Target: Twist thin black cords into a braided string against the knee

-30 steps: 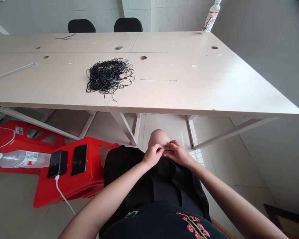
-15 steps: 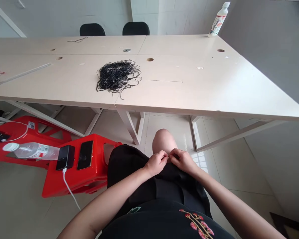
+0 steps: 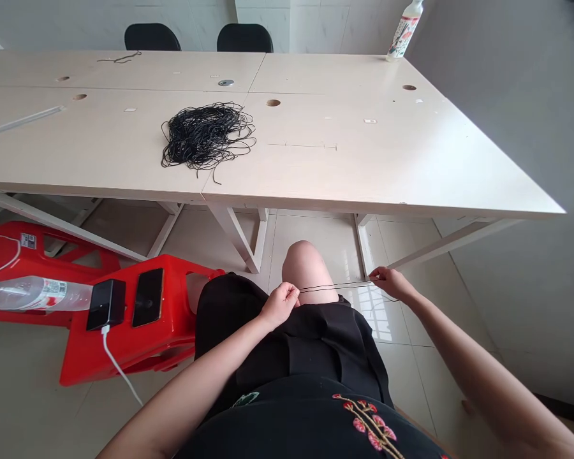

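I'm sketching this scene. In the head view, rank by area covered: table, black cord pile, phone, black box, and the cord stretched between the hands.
Largest first:
1. Table
2. Black cord pile
3. Phone and black box: too alike to rank
4. Stretched cord: thin strands

A dark phone (image 3: 148, 297) lies on a red stool (image 3: 130, 339) next to a black block (image 3: 107, 305) with a white cable (image 3: 118, 366) running from it; a capped clear bottle (image 3: 33, 293) is just beside the block. A labelled bottle (image 3: 404, 35) stands at the far right corner of the tabletop (image 3: 402, 169); two black chairs (image 3: 152, 38) show beyond its far edge, before a pale wall (image 3: 325, 25).
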Demonstrator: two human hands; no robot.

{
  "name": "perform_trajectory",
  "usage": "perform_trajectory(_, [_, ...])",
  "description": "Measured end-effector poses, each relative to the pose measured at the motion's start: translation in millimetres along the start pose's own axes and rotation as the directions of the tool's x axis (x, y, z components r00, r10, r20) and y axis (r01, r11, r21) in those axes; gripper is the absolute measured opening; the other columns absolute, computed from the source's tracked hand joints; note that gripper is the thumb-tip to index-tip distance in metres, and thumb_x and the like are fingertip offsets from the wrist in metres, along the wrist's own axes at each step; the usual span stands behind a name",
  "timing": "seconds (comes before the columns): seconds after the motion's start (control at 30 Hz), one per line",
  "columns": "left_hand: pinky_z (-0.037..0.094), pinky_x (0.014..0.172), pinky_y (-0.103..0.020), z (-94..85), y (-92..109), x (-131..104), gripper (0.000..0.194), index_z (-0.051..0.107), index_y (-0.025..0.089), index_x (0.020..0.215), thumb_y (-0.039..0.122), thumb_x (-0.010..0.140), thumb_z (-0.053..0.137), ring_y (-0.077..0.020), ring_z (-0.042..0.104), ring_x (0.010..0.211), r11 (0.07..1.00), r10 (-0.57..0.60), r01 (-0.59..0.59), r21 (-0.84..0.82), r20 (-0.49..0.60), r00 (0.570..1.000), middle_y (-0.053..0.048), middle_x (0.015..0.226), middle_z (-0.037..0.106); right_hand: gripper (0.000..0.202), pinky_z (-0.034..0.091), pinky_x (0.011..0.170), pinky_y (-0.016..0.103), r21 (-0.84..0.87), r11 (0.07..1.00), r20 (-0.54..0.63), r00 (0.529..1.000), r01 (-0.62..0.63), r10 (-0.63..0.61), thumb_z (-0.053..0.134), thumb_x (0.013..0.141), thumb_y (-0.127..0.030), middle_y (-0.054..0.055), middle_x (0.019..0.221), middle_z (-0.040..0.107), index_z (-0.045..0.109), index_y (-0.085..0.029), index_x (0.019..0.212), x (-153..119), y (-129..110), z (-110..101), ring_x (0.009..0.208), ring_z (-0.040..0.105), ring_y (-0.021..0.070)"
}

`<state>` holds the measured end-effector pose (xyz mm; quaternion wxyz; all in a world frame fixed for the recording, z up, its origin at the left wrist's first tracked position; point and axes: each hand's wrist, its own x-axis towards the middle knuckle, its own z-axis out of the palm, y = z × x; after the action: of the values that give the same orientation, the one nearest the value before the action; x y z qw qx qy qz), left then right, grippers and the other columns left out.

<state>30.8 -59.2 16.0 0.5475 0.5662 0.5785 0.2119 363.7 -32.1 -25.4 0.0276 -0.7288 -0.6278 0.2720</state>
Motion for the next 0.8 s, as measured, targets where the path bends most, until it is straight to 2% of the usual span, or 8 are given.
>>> perform_trajectory(0.13, [0.04,0.061,-0.026,-2.0,-4,1,0.023,0.046,0.021,0.075,0.042,0.082,0.041,-0.0131,0.053,0.059,0.997,-0.062,0.062,-0.054,0.001,0.998,0.002,0.062,0.06,0.036,0.046,0.053,0.026,0.002,0.998,0.128,0.99,-0.056,0.056,0.064,0.066,-0.039,0.007,0.076,0.069,0.065,-0.016,0.093,13,23,-16,0.061,0.062,0.0183])
perform_trajectory(0.23, [0.04,0.061,-0.026,-2.7,-7,3,0.023,0.046,0.021,0.076,0.042,0.083,0.04,-0.0124,0.052,0.059,0.994,-0.077,0.077,-0.076,0.011,0.997,0.002,0.062,0.06,0.059,0.05,0.065,0.036,-0.016,0.997,0.115,0.99,-0.075,0.076,0.074,0.055,-0.031,0.017,0.098,0.067,0.061,-0.013,0.109,15,16,-29,0.081,0.065,0.0281])
perform_trajectory(0.33, [0.041,0.061,-0.025,-2.2,-9,4,0.023,0.046,0.021,0.078,0.043,0.082,0.041,-0.0122,0.051,0.058,0.994,-0.078,0.079,-0.073,0.02,0.997,0.002,0.062,0.06,0.046,0.048,0.081,0.037,0.028,1.0,0.044,0.999,0.003,-0.004,0.059,0.074,-0.031,0.017,0.116,0.06,0.057,-0.016,0.117,3,-22,-23,0.097,0.061,0.0257])
perform_trajectory(0.37, [0.041,0.06,-0.025,-2.0,-9,4,0.024,0.046,0.021,0.078,0.043,0.082,0.041,-0.0122,0.051,0.058,0.994,-0.079,0.08,-0.077,0.021,0.997,0.002,0.062,0.061,0.037,0.048,0.082,0.032,0.077,0.995,0.041,0.997,0.067,-0.071,0.051,0.081,-0.032,0.011,0.115,0.061,0.058,-0.021,0.115,-4,-40,-17,0.094,0.062,0.0202])
perform_trajectory(0.43, [0.041,0.06,-0.025,-1.9,-9,4,0.023,0.046,0.021,0.078,0.043,0.083,0.041,-0.0121,0.052,0.058,0.993,-0.072,0.074,-0.095,0.022,0.997,0.002,0.063,0.061,0.029,0.05,0.08,0.028,0.266,0.93,0.044,0.96,0.255,-0.276,0.05,0.083,-0.033,0.008,0.109,0.062,0.063,-0.021,0.106,-19,-74,0,0.087,0.064,0.0169])
perform_trajectory(0.53, [0.041,0.06,-0.025,-3.2,-8,6,0.023,0.046,0.021,0.079,0.043,0.083,0.041,-0.0123,0.053,0.06,0.991,-0.05,0.053,-0.12,0.034,0.998,0.002,0.062,0.06,0.019,0.049,0.079,0.029,0.242,0.887,-0.048,0.918,0.394,-0.394,0.053,0.082,-0.029,0.006,0.098,0.063,0.065,-0.02,0.093,-35,-106,17,0.084,0.063,0.0169])
perform_trajectory(0.67, [0.041,0.058,-0.024,-7.1,-9,7,0.022,0.047,0.02,0.08,0.041,0.082,0.043,-0.012,0.053,0.06,0.989,-0.071,0.076,-0.128,0.042,0.997,0.002,0.062,0.059,0.018,0.047,0.075,0.027,0.095,0.851,-0.033,0.856,0.517,-0.516,0.047,0.086,-0.024,0.005,0.088,0.062,0.064,-0.019,0.082,-40,-114,14,0.08,0.06,0.0157])
perform_trajectory(0.8, [0.04,0.058,-0.024,-8.5,-10,7,0.022,0.048,0.02,0.081,0.041,0.083,0.043,-0.0114,0.052,0.06,0.987,-0.074,0.081,-0.135,0.059,0.995,0.001,0.063,0.059,0.015,0.044,0.067,0.023,-0.003,0.856,0.011,0.856,0.517,-0.517,0.044,0.085,-0.016,0.003,0.075,0.059,0.056,-0.018,0.076,-32,-115,4,0.07,0.056,0.0133])
